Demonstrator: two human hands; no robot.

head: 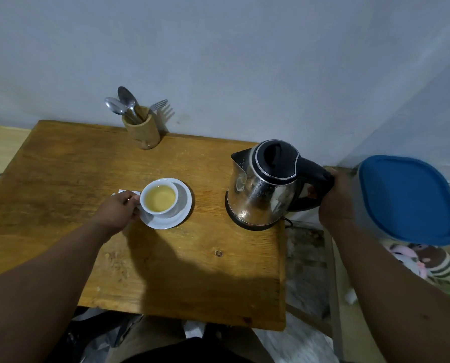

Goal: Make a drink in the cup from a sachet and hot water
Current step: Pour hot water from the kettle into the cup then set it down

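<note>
Head view: left hand (119,209) pinches the handle of the cup (159,199), full of pale drink, on its saucer (184,205). Right of the cup, right hand (335,203) is wrapped around the kettle (263,184) handle, near the table (61,179) edge. Bare wood lies between cup and kettle.

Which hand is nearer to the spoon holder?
Left. The left hand is at the cup, in front of the holder; the right hand is far off to its right, on the kettle handle.
</note>
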